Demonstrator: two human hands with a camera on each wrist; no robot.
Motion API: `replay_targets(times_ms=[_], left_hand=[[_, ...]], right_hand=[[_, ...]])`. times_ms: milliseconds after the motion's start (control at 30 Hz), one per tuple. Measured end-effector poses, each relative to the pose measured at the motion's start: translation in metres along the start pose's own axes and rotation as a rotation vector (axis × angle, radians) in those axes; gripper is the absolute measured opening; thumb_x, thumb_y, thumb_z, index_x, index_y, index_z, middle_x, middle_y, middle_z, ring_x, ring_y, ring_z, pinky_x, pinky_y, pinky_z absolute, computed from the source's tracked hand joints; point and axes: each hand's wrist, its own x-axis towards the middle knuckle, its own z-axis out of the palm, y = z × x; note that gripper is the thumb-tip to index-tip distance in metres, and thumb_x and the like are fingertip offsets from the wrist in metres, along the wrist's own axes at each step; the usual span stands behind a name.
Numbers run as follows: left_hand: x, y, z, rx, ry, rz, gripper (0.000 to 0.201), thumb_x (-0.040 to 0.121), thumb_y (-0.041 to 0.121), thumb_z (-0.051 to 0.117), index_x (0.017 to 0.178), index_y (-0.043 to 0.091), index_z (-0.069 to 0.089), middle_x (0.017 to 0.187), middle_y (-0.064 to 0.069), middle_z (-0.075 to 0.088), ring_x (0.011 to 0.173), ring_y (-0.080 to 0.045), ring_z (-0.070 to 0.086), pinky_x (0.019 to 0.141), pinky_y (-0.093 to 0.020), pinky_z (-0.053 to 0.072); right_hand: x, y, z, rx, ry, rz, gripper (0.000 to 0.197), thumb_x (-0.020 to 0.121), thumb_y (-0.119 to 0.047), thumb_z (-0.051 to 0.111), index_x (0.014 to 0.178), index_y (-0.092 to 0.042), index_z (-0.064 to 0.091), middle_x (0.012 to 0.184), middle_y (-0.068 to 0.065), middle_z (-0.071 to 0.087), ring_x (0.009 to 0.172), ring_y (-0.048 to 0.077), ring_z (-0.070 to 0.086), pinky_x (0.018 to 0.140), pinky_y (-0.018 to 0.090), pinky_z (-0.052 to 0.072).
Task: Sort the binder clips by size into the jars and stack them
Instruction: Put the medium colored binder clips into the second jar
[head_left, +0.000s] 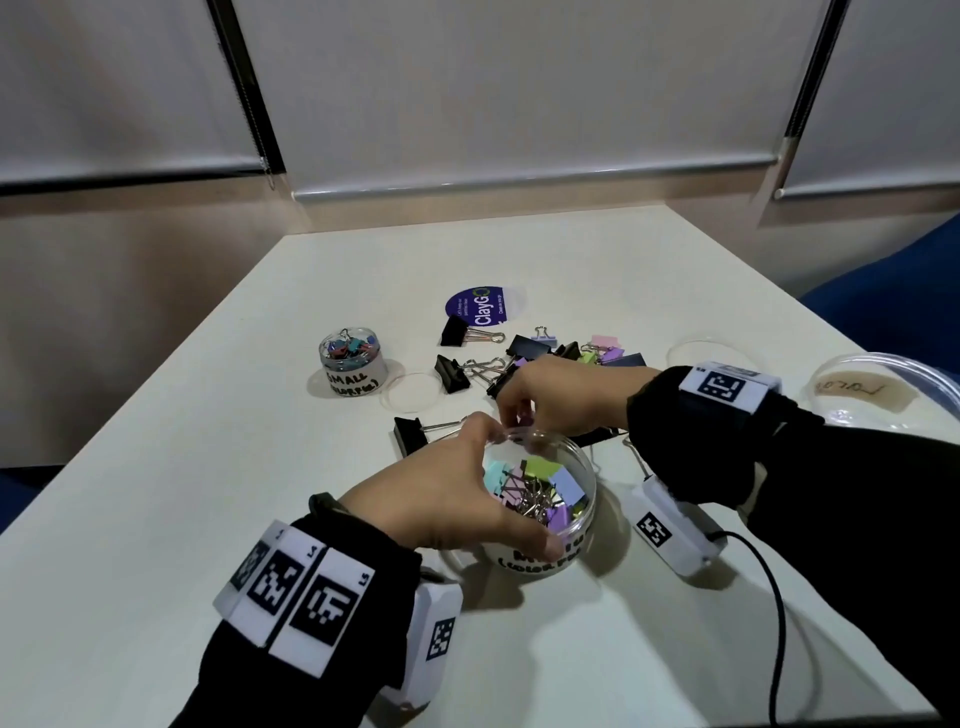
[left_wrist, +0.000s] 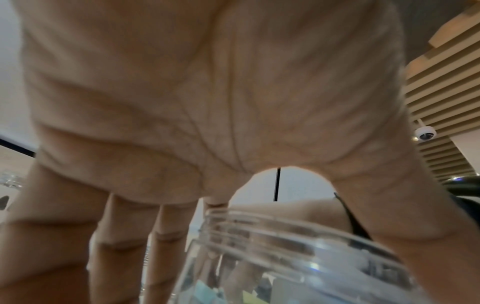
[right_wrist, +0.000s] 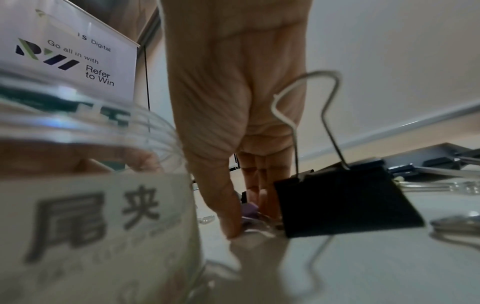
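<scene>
Medium jar (head_left: 540, 499) near the table's (head_left: 208, 467) front edge, open-topped, already well filled with pastel clips (head_left: 535, 486); labelled side toward the person. Left hand (head_left: 452, 499) wrapped round the jar's near side, thumb and fingers curled against the threaded rim (left_wrist: 272, 224), apparently to keep the jar from sliding while clips go in. Right hand (head_left: 561, 400) just beyond the far rim, fingertips (right_wrist: 231, 228) drawn together and pinching a purple clip (right_wrist: 249, 209) down at the tabletop, probably the next one bound for this jar. Exact purchase on it hard to tell, blurred. Large black clip (right_wrist: 342, 199) lying just beside that hand, one wire handle upright, not gripped.

Further back, the unsorted pile (head_left: 571, 353): black large clips mixed with pastel medium ones, so sorting judged only partly done. Small jar (head_left: 353, 364) to the left rear, holding small coloured clips, its clear lid (head_left: 410, 397) flat beside it, presumably left off until filling ends. Third jar (head_left: 883, 389) at the far right, seemingly empty, another lid (head_left: 701, 348) near it. Round purple sticker (head_left: 480, 309) behind the pile. Stacking not yet begun.
</scene>
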Motion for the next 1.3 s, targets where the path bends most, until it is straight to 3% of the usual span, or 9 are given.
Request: replay_targets(times_ms=[133,300,433,600,800,933,1067,1167,1300], left_hand=[[0.001,-0.003,-0.001,-0.002,-0.022,0.008,0.102,0.051,0.050,0.090,0.133,0.038,0.029,0.100,0.018,0.055,0.090,-0.003,0.061,0.084,-0.026,0.052],[0.004,-0.007,0.000,0.034,-0.028,0.037,0.108,0.050,0.055,0.089,0.138,0.038,0.027,0.116,0.008,0.056,0.098,-0.008,0.061,0.094,-0.031,0.049],[0.008,-0.011,-0.001,-0.012,-0.048,0.037,0.110,0.048,0.054,0.090,0.138,0.029,0.031,0.121,0.011,0.055,0.099,-0.007,0.062,0.091,-0.029,0.050],[0.011,-0.012,-0.002,-0.015,-0.043,0.051,0.088,0.048,0.052,0.090,0.121,0.027,0.047,0.115,0.015,0.060,0.093,-0.003,0.062,0.078,-0.026,0.050],[0.013,-0.016,-0.001,-0.035,-0.033,0.048,0.088,0.036,0.060,0.085,0.112,0.029,0.055,0.110,0.012,0.066,0.097,-0.007,0.064,0.089,-0.036,0.053],[0.011,-0.017,-0.001,-0.042,-0.048,0.040,0.097,0.045,0.056,0.090,0.127,0.026,0.047,0.118,0.012,0.061,0.098,-0.006,0.063,0.086,-0.027,0.052],[0.009,-0.010,0.000,-0.016,-0.031,0.099,0.114,0.057,0.054,0.086,0.147,0.038,0.019,0.127,0.012,0.049,0.108,-0.009,0.059,0.093,-0.024,0.045],[0.010,-0.005,0.000,-0.017,-0.010,0.167,0.108,0.055,0.066,0.080,0.144,0.051,0.020,0.131,0.016,0.040,0.126,-0.010,0.047,0.106,-0.030,0.039],[0.012,0.002,0.003,0.048,-0.020,0.206,0.098,0.062,0.057,0.082,0.143,0.048,0.028,0.130,0.016,0.042,0.115,-0.007,0.048,0.094,-0.023,0.040]], right_hand=[[-0.007,0.003,-0.007,0.017,0.177,0.041,0.024,0.078,-0.002,0.062,0.095,-0.017,0.068,0.086,-0.005,0.062,0.081,0.014,0.057,0.067,0.025,0.045],[-0.046,-0.010,-0.036,0.494,0.509,0.036,0.028,0.073,0.000,0.068,0.092,-0.020,0.067,0.093,0.004,0.068,0.079,0.021,0.069,0.071,0.035,0.056],[-0.082,-0.037,-0.032,0.649,0.405,-0.016,0.035,0.070,0.000,0.078,0.095,-0.017,0.060,0.090,0.004,0.070,0.067,0.013,0.067,0.061,0.023,0.054],[-0.076,-0.054,-0.001,0.330,0.332,0.058,0.031,0.065,-0.017,0.084,0.085,-0.019,0.061,0.089,-0.003,0.067,0.078,0.012,0.064,0.069,0.032,0.055],[-0.068,-0.062,0.007,0.269,0.280,0.058,0.016,0.067,-0.023,0.083,0.075,-0.015,0.071,0.075,-0.003,0.067,0.075,0.013,0.064,0.065,0.027,0.053],[-0.067,-0.050,-0.007,0.317,0.388,0.120,0.019,0.074,-0.034,0.079,0.078,-0.017,0.072,0.079,-0.002,0.071,0.075,0.013,0.065,0.067,0.027,0.050],[-0.051,-0.014,-0.024,0.343,0.535,0.212,0.014,0.079,-0.029,0.075,0.073,-0.019,0.068,0.072,0.000,0.068,0.068,0.019,0.064,0.065,0.032,0.052],[-0.036,0.010,-0.027,0.264,0.454,0.278,0.004,0.083,-0.016,0.067,0.084,-0.016,0.071,0.084,0.003,0.069,0.073,0.019,0.060,0.070,0.031,0.051],[-0.020,0.022,-0.020,0.075,0.268,0.290,0.036,0.086,-0.006,0.055,0.119,-0.014,0.065,0.117,0.005,0.066,0.106,0.022,0.059,0.088,0.030,0.049]])
